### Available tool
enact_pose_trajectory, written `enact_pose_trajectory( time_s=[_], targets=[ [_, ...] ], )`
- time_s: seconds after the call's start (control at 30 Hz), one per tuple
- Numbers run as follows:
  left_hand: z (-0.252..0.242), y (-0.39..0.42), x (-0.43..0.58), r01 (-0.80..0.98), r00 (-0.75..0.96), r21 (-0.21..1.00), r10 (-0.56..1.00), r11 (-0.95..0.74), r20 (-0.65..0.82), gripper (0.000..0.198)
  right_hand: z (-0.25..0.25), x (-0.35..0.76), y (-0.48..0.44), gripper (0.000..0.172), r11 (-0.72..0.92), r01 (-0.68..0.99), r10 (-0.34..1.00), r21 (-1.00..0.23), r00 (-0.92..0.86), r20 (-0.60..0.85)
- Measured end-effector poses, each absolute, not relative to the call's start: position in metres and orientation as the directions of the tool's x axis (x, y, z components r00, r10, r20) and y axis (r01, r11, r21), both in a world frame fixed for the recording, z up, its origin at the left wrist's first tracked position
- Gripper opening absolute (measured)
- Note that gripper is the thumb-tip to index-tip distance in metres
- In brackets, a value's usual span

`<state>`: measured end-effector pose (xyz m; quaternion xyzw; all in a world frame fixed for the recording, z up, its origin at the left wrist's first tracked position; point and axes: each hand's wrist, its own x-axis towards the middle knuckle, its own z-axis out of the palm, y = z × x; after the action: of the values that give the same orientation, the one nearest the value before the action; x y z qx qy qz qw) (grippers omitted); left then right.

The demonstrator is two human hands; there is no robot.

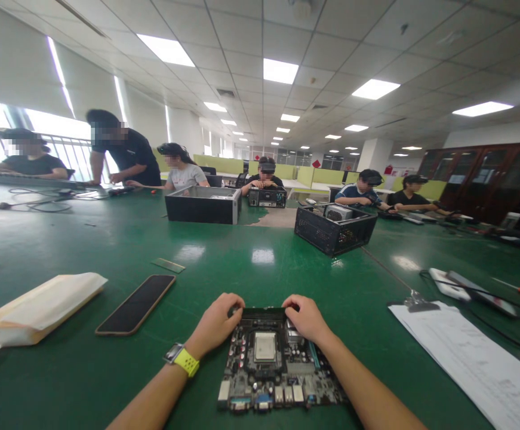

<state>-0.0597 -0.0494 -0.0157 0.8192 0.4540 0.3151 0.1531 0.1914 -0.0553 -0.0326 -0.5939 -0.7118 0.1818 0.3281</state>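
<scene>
A dark motherboard (266, 376) lies on the green table, its port side toward me and a pale square processor (265, 347) near its middle. A thin dark strip (264, 312) runs along the far edge of the board. My left hand (218, 322), below which a yellow-green watch strap shows, pinches the strip's left end with curled fingers. At its right end my right hand (305, 318) has thumb and fingers closed on the same strip. Part of the board's right side is hidden under my right hand and forearm.
Left of the board lie a phone (137, 304) and a tissue pack (40, 307). A clipboard with papers (470, 352) and cables are at the right. Two computer cases (202, 205) (335, 227) stand farther back. Several people sit or stand around the table.
</scene>
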Motion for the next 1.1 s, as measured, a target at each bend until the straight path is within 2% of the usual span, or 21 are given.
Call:
enact_pose_trajectory(
  time_s=[0.5,0.73,1.1],
  targets=[
    [-0.018,-0.0491,-0.0603,0.673,0.383,0.511,0.844,-0.534,0.376,0.013,-0.0314,0.1909,-0.0559,0.021,0.22,0.744,0.966,-0.631,-0.075,0.247],
    [-0.019,-0.0485,-0.0607,0.675,0.377,0.506,0.841,-0.536,0.388,0.012,-0.0327,0.1916,-0.0553,0.022,0.254,0.709,0.954,-0.658,-0.071,0.292],
    [-0.0234,-0.0458,-0.061,0.668,0.389,0.514,0.841,-0.539,0.376,0.011,-0.0355,0.1921,-0.0516,0.02,0.24,0.685,0.957,-0.688,-0.048,0.287]
  ],
)
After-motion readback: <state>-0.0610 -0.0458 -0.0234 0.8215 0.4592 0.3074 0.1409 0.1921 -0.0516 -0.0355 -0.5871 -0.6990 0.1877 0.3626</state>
